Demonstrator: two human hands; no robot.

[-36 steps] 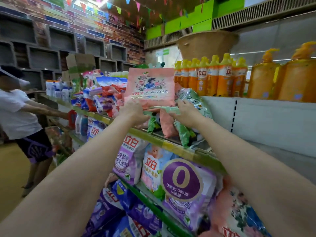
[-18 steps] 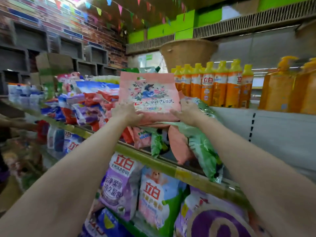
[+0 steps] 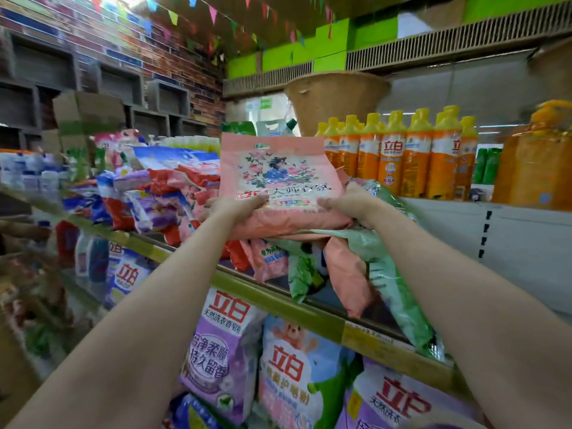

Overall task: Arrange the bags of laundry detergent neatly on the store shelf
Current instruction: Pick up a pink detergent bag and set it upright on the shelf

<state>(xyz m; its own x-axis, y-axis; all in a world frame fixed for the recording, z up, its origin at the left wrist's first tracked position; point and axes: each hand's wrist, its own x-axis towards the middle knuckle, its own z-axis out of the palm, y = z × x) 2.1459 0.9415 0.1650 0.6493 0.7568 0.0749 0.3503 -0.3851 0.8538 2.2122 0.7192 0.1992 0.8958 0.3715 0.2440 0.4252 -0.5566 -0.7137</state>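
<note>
My left hand point(image 3: 230, 209) and right hand point(image 3: 349, 205) pinch the lower corners of a pink floral plastic detergent bag point(image 3: 278, 178), upright, long axis vertical, print facing me, above heaped bags on the yellow-edged metal shelf point(image 3: 272, 294); orange bottles point(image 3: 411, 156) right, brick wall point(image 3: 130, 48) behind.

Bright, even indoor light from above, strongest at the top left among the string of coloured pennant flags point(image 3: 173, 17); soft shadow only, under the yellow-green metal shelf edge point(image 3: 278, 300); mild glare on the crinkled green plastic detergent bag point(image 3: 399, 292); sharpest at centre, on the pink flower-printed detergent bag point(image 3: 278, 174); heavily smeared with motion blur along the left edge and at the large orange pump bottles point(image 3: 538, 159) far right; wide-angle bending of straight lines towards the borders; forearms stretched large at the bottom corners.
</note>
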